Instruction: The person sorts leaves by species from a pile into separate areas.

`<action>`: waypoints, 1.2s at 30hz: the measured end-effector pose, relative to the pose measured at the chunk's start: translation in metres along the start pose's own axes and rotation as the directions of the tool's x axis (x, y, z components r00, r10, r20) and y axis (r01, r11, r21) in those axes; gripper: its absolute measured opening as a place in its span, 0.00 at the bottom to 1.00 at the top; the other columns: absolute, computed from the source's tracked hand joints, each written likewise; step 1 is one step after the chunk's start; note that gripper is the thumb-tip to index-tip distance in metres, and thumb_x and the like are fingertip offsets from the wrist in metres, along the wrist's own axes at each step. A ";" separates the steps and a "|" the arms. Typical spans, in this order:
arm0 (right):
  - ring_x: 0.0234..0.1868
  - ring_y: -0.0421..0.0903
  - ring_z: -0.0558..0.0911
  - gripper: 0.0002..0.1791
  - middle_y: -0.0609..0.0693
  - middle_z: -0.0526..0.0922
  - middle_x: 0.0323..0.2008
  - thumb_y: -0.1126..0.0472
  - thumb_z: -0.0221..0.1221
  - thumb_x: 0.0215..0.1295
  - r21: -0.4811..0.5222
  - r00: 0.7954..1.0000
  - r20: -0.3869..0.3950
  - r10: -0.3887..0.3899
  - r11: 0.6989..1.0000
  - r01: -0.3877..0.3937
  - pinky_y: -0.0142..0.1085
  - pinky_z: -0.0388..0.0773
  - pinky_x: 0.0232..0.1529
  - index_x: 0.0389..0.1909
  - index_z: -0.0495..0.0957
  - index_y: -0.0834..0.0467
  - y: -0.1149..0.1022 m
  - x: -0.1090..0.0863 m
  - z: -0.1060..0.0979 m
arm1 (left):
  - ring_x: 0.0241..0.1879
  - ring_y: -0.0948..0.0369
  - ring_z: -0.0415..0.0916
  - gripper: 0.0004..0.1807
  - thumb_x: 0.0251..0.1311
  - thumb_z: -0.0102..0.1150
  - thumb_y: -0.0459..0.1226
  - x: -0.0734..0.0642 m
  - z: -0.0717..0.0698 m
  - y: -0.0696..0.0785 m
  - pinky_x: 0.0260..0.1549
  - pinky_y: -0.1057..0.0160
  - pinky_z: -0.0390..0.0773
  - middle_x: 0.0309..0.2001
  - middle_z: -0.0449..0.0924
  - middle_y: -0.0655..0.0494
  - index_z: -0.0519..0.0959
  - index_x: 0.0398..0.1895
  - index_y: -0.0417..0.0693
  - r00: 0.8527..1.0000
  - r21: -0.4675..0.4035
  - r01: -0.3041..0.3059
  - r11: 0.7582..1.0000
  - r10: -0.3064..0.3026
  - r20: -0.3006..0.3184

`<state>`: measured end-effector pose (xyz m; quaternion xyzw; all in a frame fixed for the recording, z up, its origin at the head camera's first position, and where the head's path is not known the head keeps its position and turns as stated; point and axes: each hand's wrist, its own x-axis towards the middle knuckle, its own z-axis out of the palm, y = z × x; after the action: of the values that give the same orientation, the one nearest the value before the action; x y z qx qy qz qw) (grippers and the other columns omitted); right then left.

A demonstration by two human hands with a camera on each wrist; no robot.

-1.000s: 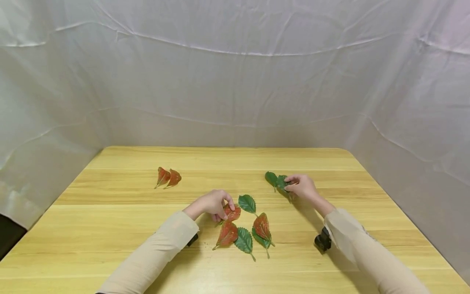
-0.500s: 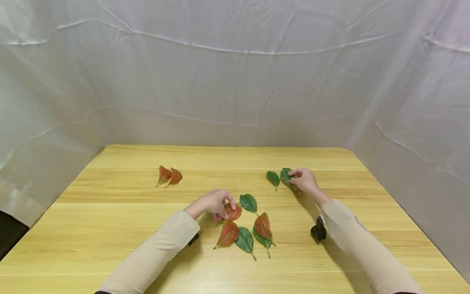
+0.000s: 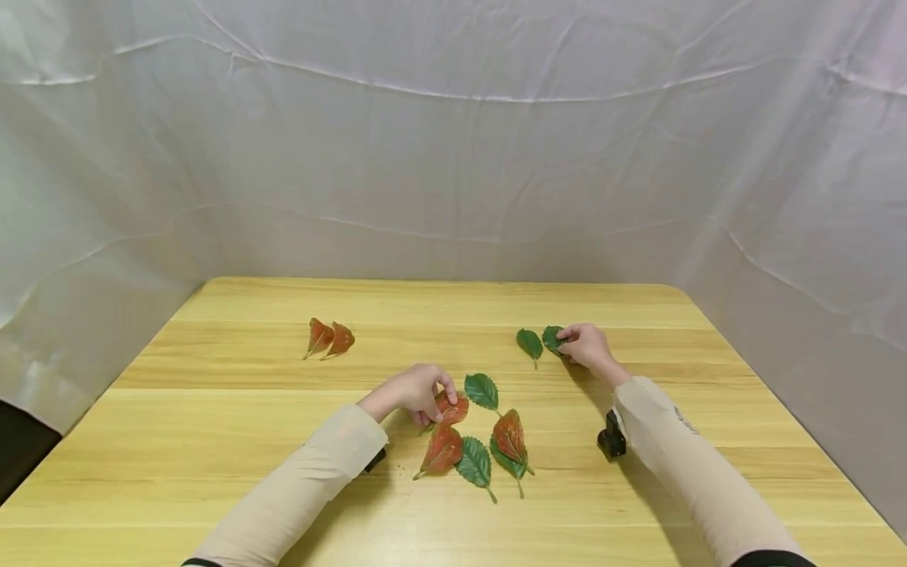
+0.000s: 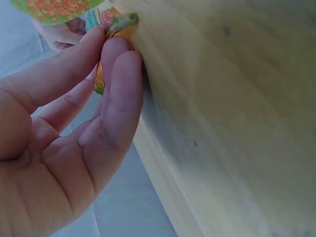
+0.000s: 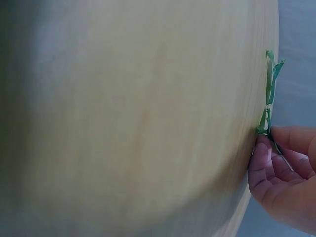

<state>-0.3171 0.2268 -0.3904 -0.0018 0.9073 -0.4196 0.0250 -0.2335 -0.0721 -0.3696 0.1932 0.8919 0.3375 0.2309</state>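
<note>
My left hand point(image 3: 418, 390) pinches a red artificial leaf point(image 3: 453, 407) near its stem, low over the table; in the left wrist view the stem point(image 4: 123, 23) shows at the fingertips. This leaf is part of a loose ring with another red leaf point(image 3: 442, 450), a green leaf point(image 3: 475, 463), an upper green leaf point(image 3: 481, 390), and a red leaf point(image 3: 509, 435) lying over a green one point(image 3: 500, 459). Farther back, my right hand point(image 3: 588, 346) pinches a green leaf point(image 3: 552, 339) by its edge or stem, its near part hidden by the fingers. Beside it lies a smaller green leaf point(image 3: 528, 343).
Two red leaves point(image 3: 341, 339) lie together at the back left of the wooden table point(image 3: 212, 441). Pale cloth point(image 3: 453, 173) hangs behind the table and along its sides. A dark wrist camera point(image 3: 612, 438) sits under the right sleeve.
My right hand has moved slightly back, shifting its green leaf away from overlapping the smaller one, then lowered it a little. The left hand stays on its red leaf.
</note>
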 end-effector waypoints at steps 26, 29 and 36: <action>0.27 0.52 0.77 0.15 0.62 0.77 0.33 0.65 0.57 0.58 -0.038 0.996 -0.040 -0.080 0.996 0.078 0.37 0.76 0.24 0.43 0.74 0.71 -0.005 -0.025 -0.006 | 0.13 0.57 0.74 0.12 0.44 0.62 0.21 -0.001 -0.001 0.001 0.14 0.63 0.76 0.14 0.72 0.49 0.78 0.29 0.43 1.000 0.011 0.004 1.000 -0.004 0.003; 0.27 0.51 0.76 0.15 0.59 0.76 0.31 0.65 0.57 0.58 -0.034 0.995 -0.039 -0.092 0.995 0.090 0.35 0.75 0.25 0.42 0.74 0.71 -0.008 -0.030 -0.005 | 0.13 0.57 0.74 0.12 0.44 0.62 0.21 -0.001 -0.001 0.002 0.14 0.63 0.76 0.14 0.72 0.49 0.77 0.30 0.43 1.000 0.012 0.002 1.000 -0.002 0.005; 0.29 0.52 0.76 0.13 0.59 0.77 0.30 0.67 0.57 0.57 0.003 0.992 -0.017 -0.128 0.992 0.128 0.35 0.74 0.27 0.41 0.74 0.71 -0.017 -0.045 -0.001 | 0.14 0.57 0.74 0.11 0.44 0.62 0.21 -0.001 -0.001 0.002 0.15 0.63 0.76 0.14 0.73 0.49 0.77 0.29 0.43 1.000 0.018 -0.002 1.000 0.002 0.011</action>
<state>-0.2727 0.2178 -0.3751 -0.0563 0.9047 -0.4222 -0.0093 -0.2332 -0.0713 -0.3670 0.1979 0.8935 0.3285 0.2337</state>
